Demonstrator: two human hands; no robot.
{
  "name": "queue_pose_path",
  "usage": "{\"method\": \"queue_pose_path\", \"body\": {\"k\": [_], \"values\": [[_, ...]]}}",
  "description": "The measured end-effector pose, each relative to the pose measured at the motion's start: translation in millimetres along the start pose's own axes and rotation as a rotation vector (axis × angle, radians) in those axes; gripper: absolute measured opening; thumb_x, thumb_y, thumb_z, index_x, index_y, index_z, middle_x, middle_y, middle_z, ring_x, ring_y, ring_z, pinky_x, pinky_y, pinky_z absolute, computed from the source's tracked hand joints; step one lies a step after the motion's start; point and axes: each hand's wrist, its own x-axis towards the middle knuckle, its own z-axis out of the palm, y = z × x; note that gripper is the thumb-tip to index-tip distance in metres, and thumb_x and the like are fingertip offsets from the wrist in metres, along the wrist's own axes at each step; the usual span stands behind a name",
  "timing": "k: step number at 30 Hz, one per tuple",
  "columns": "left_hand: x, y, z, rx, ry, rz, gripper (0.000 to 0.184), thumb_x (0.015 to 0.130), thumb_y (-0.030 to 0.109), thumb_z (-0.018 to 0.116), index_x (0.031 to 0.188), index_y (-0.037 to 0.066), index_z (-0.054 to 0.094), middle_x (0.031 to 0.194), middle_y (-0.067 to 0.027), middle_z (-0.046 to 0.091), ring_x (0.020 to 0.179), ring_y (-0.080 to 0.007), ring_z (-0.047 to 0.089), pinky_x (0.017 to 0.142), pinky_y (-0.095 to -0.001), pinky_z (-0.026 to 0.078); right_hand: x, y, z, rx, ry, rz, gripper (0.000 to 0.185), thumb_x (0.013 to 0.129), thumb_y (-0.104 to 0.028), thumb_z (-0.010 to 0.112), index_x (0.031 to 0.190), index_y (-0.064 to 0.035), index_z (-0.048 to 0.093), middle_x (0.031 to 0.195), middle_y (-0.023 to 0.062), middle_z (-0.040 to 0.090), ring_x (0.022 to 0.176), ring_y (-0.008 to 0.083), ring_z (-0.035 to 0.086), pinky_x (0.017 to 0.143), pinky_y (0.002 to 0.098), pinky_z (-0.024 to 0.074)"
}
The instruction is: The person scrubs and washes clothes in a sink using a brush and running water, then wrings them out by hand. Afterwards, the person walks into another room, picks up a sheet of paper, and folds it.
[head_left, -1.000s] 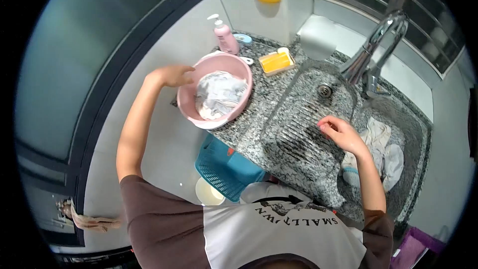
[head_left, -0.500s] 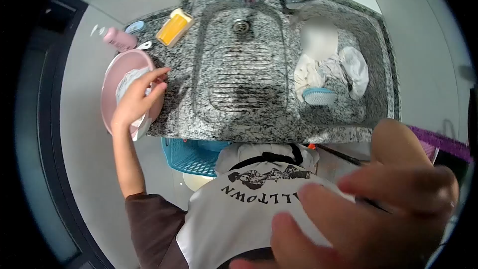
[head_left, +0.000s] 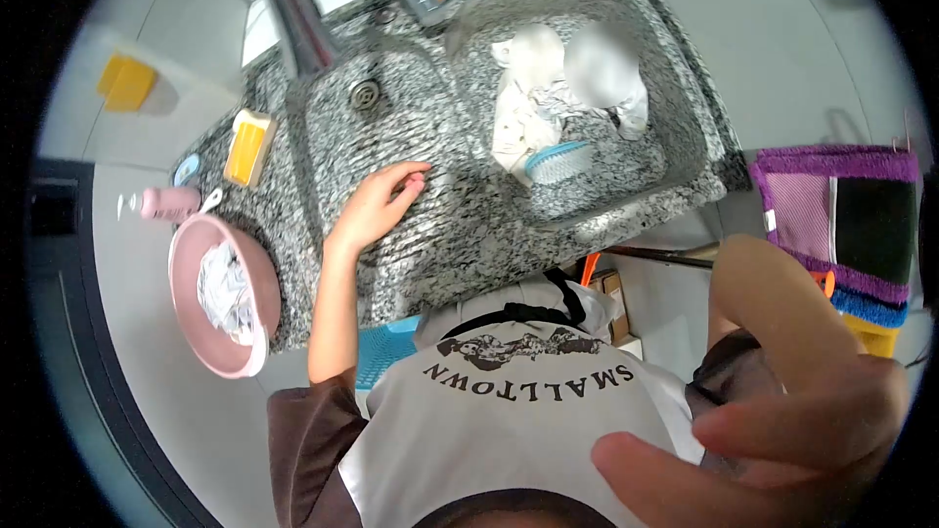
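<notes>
My left hand is over the ridged washboard part of the granite sink, fingers apart and nothing in them. Close to the camera at the lower right, my right hand looms large and blurred, with its fingers spread and empty. In the right basin, pale cloths lie beside a blue-and-white brush. At the left, a pink basin holds a white and grey cloth.
A pink pump bottle and a yellow soap bar in a dish stand at the left. Chrome taps rise at the back. A blue basket sits below the counter; coloured mats hang at the right.
The view has swung to the right. My left hand has moved from the pink basin to above the washboard. My right hand has left the sink area and come up close to the camera.
</notes>
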Motion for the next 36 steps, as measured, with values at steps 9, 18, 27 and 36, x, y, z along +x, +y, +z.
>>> {"method": "queue_pose_path", "body": {"k": [9,18,27,36], "values": [[74,22,48,-0.026,-0.096,0.06,0.024,0.084,0.013,0.052,0.105,0.002,0.055,0.09,-0.0113,0.061,0.083,-0.0181,0.058,0.073,-0.0272,0.045,-58,43,8,0.16,0.069,0.096,0.025,0.077,-0.02,0.054,0.099,-0.0117,0.061,0.092,0.009,0.059,0.084,0.0259,0.057,0.072,0.0338,0.0456],[81,14,87,0.173,-0.045,0.127,0.023,0.081,0.013,0.053,0.102,0.004,0.056,0.096,-0.0122,0.059,0.09,-0.0263,0.055,0.08,-0.0342,0.042,-109,298,174,0.433,-0.482,0.746,0.031,0.081,-0.021,0.05,0.108,-0.0069,0.057,0.096,0.0126,0.061,0.09,0.0251,0.057,0.078,0.0331,0.0437],[-6,10,86,0.109,0.355,-0.153,0.014,0.08,0.007,0.052,0.091,0.002,0.059,0.092,-0.013,0.059,0.087,-0.0298,0.055,0.079,-0.0344,0.041,-123,441,332,-0.137,-0.043,1.274,0.033,0.074,-0.016,0.049,0.104,-0.0006,0.044,0.105,0.0175,0.055,0.101,0.0328,0.051,0.084,0.0419,0.0407],[-46,6,79,0.036,0.508,-0.34,0.014,0.081,0.006,0.051,0.091,0.001,0.059,0.087,-0.0138,0.059,0.08,-0.0273,0.057,0.072,-0.0309,0.044,-123,456,343,-0.365,-0.13,1.383,0.032,0.075,-0.015,0.05,0.105,-0.0053,0.045,0.102,0.0131,0.059,0.1,0.0261,0.053,0.088,0.0432,0.0316]]}}
